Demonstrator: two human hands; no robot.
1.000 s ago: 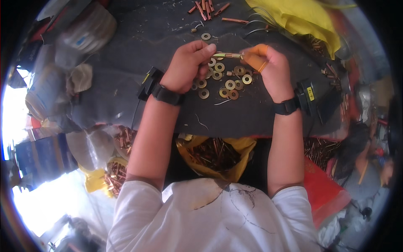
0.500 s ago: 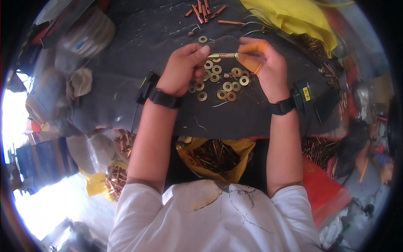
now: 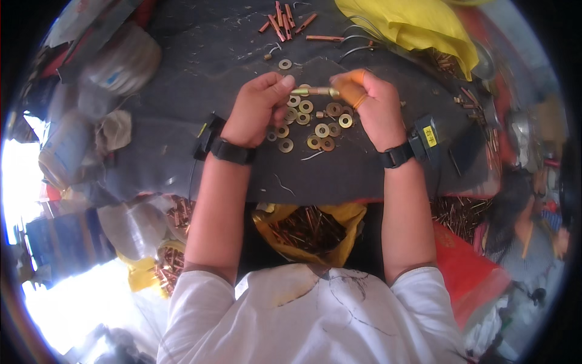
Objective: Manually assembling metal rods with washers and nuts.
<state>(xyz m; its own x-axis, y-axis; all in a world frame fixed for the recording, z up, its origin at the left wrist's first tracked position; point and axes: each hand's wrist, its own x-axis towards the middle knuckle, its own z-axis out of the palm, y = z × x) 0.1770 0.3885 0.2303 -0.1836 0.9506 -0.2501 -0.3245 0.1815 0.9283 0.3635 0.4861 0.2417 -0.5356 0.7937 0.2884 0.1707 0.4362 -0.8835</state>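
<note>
Between my two hands, above the dark cloth, lies a thin expansion bolt (image 3: 315,91), level, with a yellowish metal end at the left and a copper-coloured sleeve along its middle. My left hand (image 3: 257,103) pinches its left end between thumb and bent fingers. At the right end, the fingers of my right hand (image 3: 377,112) are closed round the tip; two of them wear orange finger covers. That tip is mostly hidden and slightly blurred. Just below the bolt, several flat brass-coloured washers (image 3: 322,130) lie loosely on the cloth, and a lone washer (image 3: 285,64) lies beyond it.
Several copper-coloured tubes (image 3: 285,24) lie at the far side of the dark cloth (image 3: 200,73). A yellow bag (image 3: 412,30) lies at the far right, near bent wires (image 3: 357,39). Against my lap, a yellow sack (image 3: 342,242) holds many metal pieces. A red bag (image 3: 464,273) is at the right.
My right hand's fingers have curled in closer round the bolt's right end. In the picture, both hands, the bolt and the table things have shifted slightly; the bolt remains held.
</note>
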